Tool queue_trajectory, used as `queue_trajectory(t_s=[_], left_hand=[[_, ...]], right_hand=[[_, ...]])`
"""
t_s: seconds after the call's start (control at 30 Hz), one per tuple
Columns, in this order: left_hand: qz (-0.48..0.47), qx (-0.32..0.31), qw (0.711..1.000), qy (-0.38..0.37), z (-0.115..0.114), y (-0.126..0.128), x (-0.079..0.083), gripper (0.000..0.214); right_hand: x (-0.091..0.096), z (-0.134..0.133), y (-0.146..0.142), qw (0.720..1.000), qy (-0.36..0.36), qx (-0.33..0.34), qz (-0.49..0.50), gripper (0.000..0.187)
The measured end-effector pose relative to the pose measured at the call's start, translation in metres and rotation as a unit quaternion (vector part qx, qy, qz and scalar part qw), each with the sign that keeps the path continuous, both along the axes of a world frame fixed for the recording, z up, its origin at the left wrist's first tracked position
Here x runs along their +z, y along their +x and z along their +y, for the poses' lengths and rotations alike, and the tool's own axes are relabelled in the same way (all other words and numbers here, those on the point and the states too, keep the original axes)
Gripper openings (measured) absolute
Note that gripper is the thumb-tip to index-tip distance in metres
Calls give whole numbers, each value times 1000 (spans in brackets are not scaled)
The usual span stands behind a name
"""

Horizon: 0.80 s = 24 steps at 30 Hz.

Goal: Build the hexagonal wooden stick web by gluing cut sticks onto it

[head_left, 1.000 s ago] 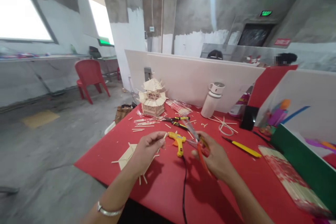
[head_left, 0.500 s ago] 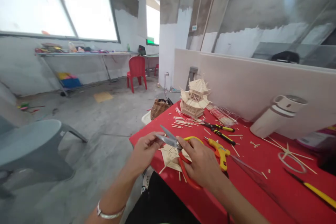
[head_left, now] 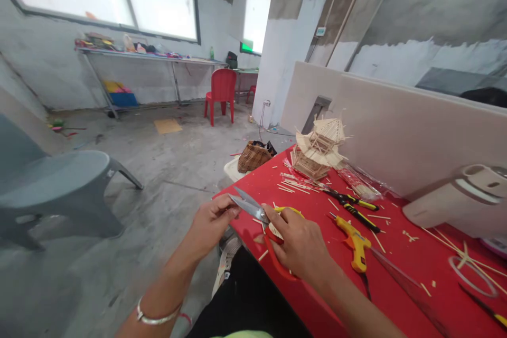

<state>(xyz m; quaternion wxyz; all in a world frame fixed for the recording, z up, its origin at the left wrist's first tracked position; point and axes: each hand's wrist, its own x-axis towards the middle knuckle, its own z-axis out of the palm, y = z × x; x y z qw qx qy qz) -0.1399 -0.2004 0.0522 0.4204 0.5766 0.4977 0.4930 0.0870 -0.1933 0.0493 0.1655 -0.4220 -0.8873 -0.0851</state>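
My right hand (head_left: 299, 245) is wrapped round the handles of scissors (head_left: 252, 208), one handle red and one yellow. Their blades point left, slightly apart, over the near edge of the red table. At the blade tips my left hand (head_left: 209, 227) is closed in a pinch; whatever lies between its fingers is too small to make out. Below the scissors lies a flat piece of thin wooden sticks (head_left: 274, 231), mostly covered by my right hand. Further back stands a tiered pavilion model (head_left: 319, 150) built of sticks, with loose cut sticks (head_left: 295, 185) in front.
Right of my right hand lies a yellow glue gun (head_left: 355, 243), with black-and-yellow pliers (head_left: 358, 216) behind it. A bagged bundle of sticks (head_left: 360, 182) and a white flask (head_left: 455, 200) sit by the partition. A grey chair (head_left: 71, 174) stands on the left.
The view has swung left, so the table's things appear further right. The scissor blades have come closer together, and the flat stick piece is more covered.
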Motion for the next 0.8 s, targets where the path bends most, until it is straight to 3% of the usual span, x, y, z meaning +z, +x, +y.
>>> queue_trajectory(t_s=[0.17,0.3,0.37,0.47,0.6,0.8], left_hand=[[-10,25,999,-20,-2,-19,-10,16],[83,169,982,-17,6,-31,-19,14],[90,213,973,-17,14,-26,-21,22],[47,152,986,-53,30,-1,-21,38],[40,18,996,-75,51,51,-16,41],[-7,-129,981,-143,73,126,-5,40]], right_hand=[[1,4,-10,1000,-16,26,3,55],[7,1,-5,997,-53,36,37,57],[10,0,5,997,-49,33,46,56],[8,4,34,998,-36,-20,41,54],[1,12,98,985,-43,-163,35,55],[-11,16,214,908,-143,-389,63,55]])
